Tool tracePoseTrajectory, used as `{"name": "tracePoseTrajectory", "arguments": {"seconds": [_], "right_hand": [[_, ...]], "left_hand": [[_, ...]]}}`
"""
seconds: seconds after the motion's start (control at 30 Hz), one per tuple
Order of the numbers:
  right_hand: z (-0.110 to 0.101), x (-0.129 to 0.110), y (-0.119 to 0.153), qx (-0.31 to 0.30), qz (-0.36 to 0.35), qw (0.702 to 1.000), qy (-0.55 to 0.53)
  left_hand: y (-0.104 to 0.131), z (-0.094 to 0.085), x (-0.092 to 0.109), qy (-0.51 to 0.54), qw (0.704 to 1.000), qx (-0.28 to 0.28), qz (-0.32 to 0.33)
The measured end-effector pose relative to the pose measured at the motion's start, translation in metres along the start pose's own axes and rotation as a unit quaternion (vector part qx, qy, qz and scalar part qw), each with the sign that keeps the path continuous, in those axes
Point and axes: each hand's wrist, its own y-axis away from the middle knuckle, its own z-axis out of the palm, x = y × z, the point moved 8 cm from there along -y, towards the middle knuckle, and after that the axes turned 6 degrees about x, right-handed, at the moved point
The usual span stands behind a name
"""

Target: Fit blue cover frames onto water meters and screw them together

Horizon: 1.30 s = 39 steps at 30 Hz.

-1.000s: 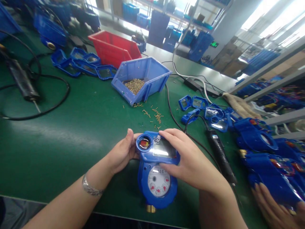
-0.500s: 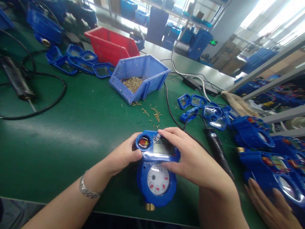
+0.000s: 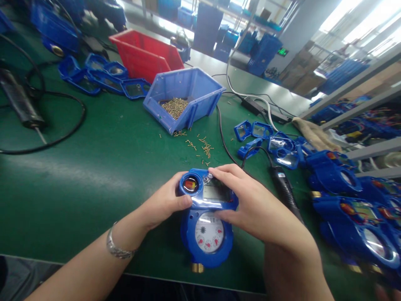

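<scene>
A blue water meter (image 3: 206, 244) with a round white dial lies on the green table, its brass fitting toward the front edge. Over its upper part sits a blue cover (image 3: 200, 204) with a clear display window and a round opening. My left hand (image 3: 171, 200) grips the cover's left side, thumb on its front face. Wrapped round the right side is my right hand (image 3: 239, 198), fingers along the top edge and thumb near the dial. Both hands hold the cover against the meter.
A blue bin (image 3: 188, 98) of screws stands behind loose screws (image 3: 205, 148), beside a red bin (image 3: 147, 54). Blue covers lie left and right. Electric screwdrivers (image 3: 283, 188) (image 3: 19, 98) lie on both sides. More meters (image 3: 354, 221) stand at right; another person's fingers (image 3: 385, 292) show there.
The other person's hand at the right has moved down, away from the meters, almost out of view. My left thumb has shifted slightly onto the cover; my grip otherwise stays the same.
</scene>
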Motion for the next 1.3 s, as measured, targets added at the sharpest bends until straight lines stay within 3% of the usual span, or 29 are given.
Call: {"name": "tracePoseTrajectory", "arguments": {"seconds": [0.3, 0.43, 0.5, 0.6, 0.67, 0.73, 0.83, 0.93, 1.1, 1.3], "right_hand": [[0.006, 0.002, 0.0, 0.014, 0.011, 1.0, -0.023], [0.011, 0.015, 0.005, 0.061, 0.0, 0.981, -0.185], [0.014, 0.034, 0.008, 0.121, 0.063, 0.941, -0.31], [0.03, 0.064, 0.014, 0.193, 0.246, 0.842, -0.44], [0.049, 0.066, 0.015, 0.157, 0.344, 0.772, -0.511], [0.063, 0.057, 0.012, 0.109, 0.394, 0.709, -0.574], [0.067, 0.052, 0.008, 0.113, 0.411, 0.661, -0.617], [0.071, 0.058, 0.008, 0.144, 0.403, 0.645, -0.633], [0.076, 0.067, 0.007, 0.176, 0.367, 0.644, -0.647], [0.073, 0.07, 0.007, 0.186, 0.338, 0.672, -0.632]], "left_hand": [[0.003, 0.001, 0.0, -0.004, 1.0, 0.011, -0.013], [0.002, 0.004, 0.0, 0.002, 1.0, 0.022, -0.015], [0.002, 0.005, 0.0, 0.0, 0.999, 0.031, -0.017], [0.002, 0.005, -0.001, -0.01, 0.999, 0.042, -0.019], [0.002, 0.005, -0.002, -0.015, 0.999, 0.045, -0.022], [0.001, 0.004, -0.003, -0.018, 0.998, 0.049, -0.026], [0.001, 0.004, -0.004, -0.022, 0.998, 0.052, -0.028], [0.002, 0.005, -0.004, -0.014, 0.998, 0.05, -0.025], [0.003, 0.004, -0.007, -0.01, 0.998, 0.05, -0.022], [0.003, 0.005, -0.004, 0.003, 0.998, 0.056, -0.013]]}}
